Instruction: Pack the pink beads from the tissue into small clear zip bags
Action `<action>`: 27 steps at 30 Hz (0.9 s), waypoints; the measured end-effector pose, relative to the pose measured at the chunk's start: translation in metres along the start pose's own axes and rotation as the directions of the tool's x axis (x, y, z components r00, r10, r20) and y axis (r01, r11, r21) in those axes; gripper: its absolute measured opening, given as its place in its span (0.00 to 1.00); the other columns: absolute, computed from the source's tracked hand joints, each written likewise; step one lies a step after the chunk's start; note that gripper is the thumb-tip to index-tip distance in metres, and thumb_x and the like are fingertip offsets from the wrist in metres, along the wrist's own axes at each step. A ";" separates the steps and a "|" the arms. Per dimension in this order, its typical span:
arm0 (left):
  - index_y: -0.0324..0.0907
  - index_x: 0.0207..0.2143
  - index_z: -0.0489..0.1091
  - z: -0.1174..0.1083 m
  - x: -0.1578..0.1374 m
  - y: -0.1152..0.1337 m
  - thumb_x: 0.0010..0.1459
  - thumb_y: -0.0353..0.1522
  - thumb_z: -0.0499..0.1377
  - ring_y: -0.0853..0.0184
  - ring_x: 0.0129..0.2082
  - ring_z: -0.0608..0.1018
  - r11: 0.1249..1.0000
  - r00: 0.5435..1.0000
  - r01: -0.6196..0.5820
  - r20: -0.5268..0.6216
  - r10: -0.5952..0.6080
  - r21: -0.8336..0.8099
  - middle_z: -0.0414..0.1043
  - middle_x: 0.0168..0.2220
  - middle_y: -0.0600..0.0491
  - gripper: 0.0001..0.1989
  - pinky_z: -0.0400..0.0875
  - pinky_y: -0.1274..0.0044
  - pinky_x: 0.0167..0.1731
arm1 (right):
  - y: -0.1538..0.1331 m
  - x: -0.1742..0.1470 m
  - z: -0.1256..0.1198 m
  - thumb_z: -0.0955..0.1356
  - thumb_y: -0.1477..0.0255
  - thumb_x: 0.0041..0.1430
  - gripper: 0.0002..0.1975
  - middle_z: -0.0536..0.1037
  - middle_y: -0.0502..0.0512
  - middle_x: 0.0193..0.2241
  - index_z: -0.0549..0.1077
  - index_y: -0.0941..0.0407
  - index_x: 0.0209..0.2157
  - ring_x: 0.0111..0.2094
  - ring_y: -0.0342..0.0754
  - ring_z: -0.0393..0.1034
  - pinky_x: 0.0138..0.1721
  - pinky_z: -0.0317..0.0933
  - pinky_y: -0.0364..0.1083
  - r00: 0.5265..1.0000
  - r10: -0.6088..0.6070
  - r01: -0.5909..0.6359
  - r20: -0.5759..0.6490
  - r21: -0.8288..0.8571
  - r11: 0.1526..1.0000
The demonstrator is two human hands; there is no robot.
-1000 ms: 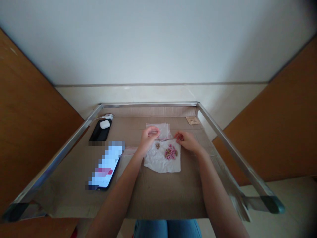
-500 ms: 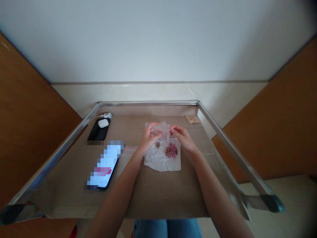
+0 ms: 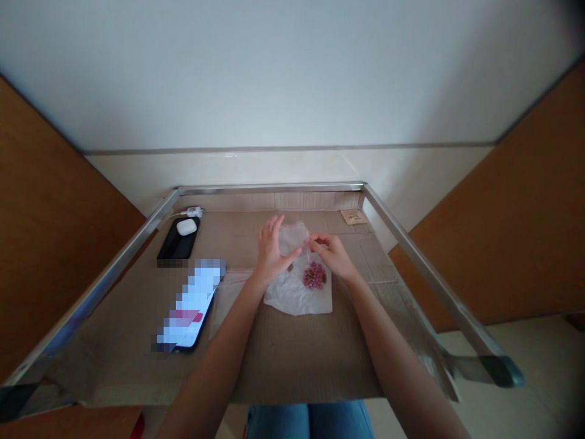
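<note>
A small clear zip bag (image 3: 292, 236) is up over the far edge of a white paper sheet (image 3: 292, 300). My right hand (image 3: 333, 253) is closed, its fingertips pinching the bag's right edge. On the bag's left side my left hand (image 3: 272, 251) has its fingers spread, with the thumb stretched toward the bag's lower edge; whether it touches the plastic is hard to tell. Below my right hand, a cluster of small pink beads or buds (image 3: 314, 275) lies on the paper. A little brownish piece (image 3: 290, 267) sits near my left thumb, partly covered.
Cardboard (image 3: 311, 360) lines the metal-framed table (image 3: 269, 188). To the left lie a lit phone (image 3: 192, 305), a flat clear bag (image 3: 228, 296), and a black device (image 3: 178, 241) bearing a white case (image 3: 186, 227). A white plug (image 3: 194, 211) and brown packet (image 3: 353, 217) lie farther back.
My left hand has opened, its fingers spreading away from the bag. My right hand has shifted slightly left, still at the bag's edge. The brownish bits are now more covered.
</note>
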State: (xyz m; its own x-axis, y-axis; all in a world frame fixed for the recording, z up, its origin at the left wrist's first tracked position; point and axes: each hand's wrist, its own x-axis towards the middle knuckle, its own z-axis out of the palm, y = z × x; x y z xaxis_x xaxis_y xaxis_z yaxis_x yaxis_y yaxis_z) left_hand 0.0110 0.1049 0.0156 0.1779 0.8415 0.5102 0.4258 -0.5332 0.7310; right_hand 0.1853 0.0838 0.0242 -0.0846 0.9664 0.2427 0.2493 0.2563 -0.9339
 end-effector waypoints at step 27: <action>0.44 0.44 0.62 -0.004 -0.005 0.009 0.39 0.48 0.65 0.58 0.45 0.67 0.955 0.930 -0.228 0.334 0.156 0.190 0.66 0.42 0.48 0.32 0.60 0.67 0.46 | 0.002 -0.012 -0.036 0.69 0.68 0.49 0.05 0.78 0.52 0.28 0.78 0.51 0.27 0.32 0.48 0.67 0.42 0.52 0.48 0.986 0.045 0.074 0.158 -0.671 0.738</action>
State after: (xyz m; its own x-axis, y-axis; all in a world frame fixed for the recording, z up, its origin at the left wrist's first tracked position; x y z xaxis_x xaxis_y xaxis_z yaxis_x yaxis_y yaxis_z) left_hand 0.0102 0.0955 0.0220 0.5277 0.7284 0.4370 0.5349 -0.6846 0.4952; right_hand 0.2213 0.0732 0.0283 -0.2246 0.9620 0.1556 0.8249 0.2727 -0.4952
